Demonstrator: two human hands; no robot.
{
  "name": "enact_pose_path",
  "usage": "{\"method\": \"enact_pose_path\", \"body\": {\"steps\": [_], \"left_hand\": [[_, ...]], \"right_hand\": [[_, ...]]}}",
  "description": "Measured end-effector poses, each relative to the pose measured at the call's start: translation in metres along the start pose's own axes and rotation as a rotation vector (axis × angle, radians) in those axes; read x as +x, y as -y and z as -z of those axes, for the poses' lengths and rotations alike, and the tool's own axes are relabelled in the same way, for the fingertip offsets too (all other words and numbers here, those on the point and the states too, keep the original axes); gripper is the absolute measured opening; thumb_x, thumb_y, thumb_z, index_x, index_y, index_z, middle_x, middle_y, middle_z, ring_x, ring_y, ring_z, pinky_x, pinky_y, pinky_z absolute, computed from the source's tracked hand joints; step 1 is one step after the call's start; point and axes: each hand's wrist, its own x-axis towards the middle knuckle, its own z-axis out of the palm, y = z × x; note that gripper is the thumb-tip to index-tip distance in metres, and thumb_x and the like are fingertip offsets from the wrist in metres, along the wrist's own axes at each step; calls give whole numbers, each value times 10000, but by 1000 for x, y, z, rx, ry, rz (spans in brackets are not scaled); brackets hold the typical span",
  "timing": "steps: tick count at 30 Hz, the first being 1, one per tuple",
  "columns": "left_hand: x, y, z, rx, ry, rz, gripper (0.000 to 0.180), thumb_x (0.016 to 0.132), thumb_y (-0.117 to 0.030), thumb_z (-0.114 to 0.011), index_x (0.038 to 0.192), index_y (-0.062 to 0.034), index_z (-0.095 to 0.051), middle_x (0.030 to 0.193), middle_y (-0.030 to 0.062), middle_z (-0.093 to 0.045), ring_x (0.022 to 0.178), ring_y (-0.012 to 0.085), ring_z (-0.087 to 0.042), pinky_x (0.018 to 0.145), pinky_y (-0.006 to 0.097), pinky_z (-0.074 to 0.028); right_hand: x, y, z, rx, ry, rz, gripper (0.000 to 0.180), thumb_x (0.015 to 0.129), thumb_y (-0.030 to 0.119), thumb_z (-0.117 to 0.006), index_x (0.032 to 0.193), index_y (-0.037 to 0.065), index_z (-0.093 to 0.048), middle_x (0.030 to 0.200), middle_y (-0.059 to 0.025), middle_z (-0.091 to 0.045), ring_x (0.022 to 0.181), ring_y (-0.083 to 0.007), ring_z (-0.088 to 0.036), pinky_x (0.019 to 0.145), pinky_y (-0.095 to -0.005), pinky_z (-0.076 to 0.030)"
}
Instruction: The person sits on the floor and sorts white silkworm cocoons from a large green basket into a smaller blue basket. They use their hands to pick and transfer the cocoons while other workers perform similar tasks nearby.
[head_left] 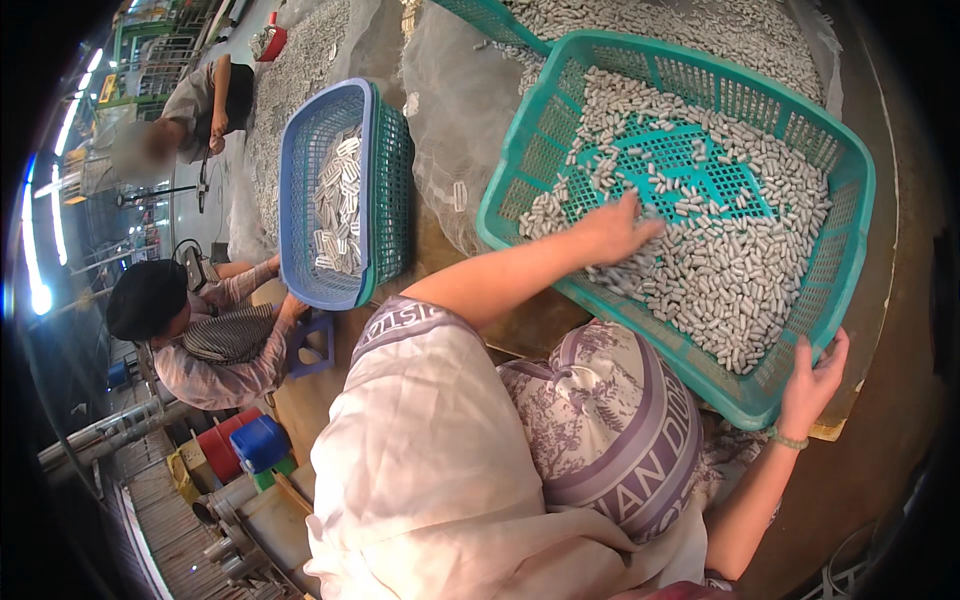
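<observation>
A large green plastic basket (856,190) lies in front of me, tilted in view, with many small silver-grey cylindrical pieces (715,300) spread over its latticed bottom. Inside it, my left hand (618,232) is among the pieces at the near left side. Its thumb stands apart from the other fingers, and the fingertips and pieces beside them are blurred by motion. At the near right corner, my right hand (815,380) grips the basket's rim between thumb and fingers.
Left of it stands a blue basket (290,200) nested in a green one, holding flat silver pieces (340,205). A person (215,340) holds its near side. Another person (205,110) is farther off. More grey pieces (690,25) lie heaped on plastic sheeting behind.
</observation>
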Motion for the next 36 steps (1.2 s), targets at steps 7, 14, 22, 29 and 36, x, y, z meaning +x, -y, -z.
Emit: {"method": "enact_pose_path", "body": {"steps": [7, 14, 22, 29, 36], "left_hand": [[6, 79, 2, 651, -146, 96, 681, 898, -546, -350, 1098, 99, -443, 1152, 284, -470, 1041, 364, -507, 890, 433, -422], [-14, -12, -4, 122, 214, 82, 666, 870, -542, -418, 1088, 86, -463, 970, 277, -597, 987, 377, -583, 891, 417, -421], [19, 44, -3, 826, -335, -32, 523, 860, -432, -503, 1121, 21, -504, 1009, 257, -580, 999, 383, -558, 889, 422, -428], [17, 64, 44, 454, -672, -136, 404, 761, -237, -648, 1090, -42, -520, 1053, 184, -529, 998, 370, -506, 809, 465, -447], [6, 83, 122, 399, -872, 119, 514, 714, -289, -702, 1129, -48, -517, 1074, 157, -565, 956, 362, -557, 807, 417, -459]], "right_hand": [[-1, -7, -2, 10, 25, -10, 381, 834, 10, -543, 1181, -63, -401, 1052, -125, -556, 891, -149, -547, 792, -268, -441], [1, -2, -1, 30, 5, -4, 379, 831, 9, -545, 1177, -59, -405, 1026, -121, -568, 880, -144, -551, 773, -266, -451], [3, -4, -1, -8, 2, -15, 359, 829, 10, -544, 1161, -45, -419, 1004, -115, -580, 862, -133, -556, 757, -258, -456], [5, -12, 4, -30, 16, -3, 356, 838, 27, -545, 1165, -39, -422, 989, -108, -582, 845, -130, -557, 745, -254, -454], [11, -33, 0, -167, -49, 110, 325, 843, 84, -566, 1132, -33, -473, 967, -125, -608, 842, -179, -569, 767, -303, -450]]}}
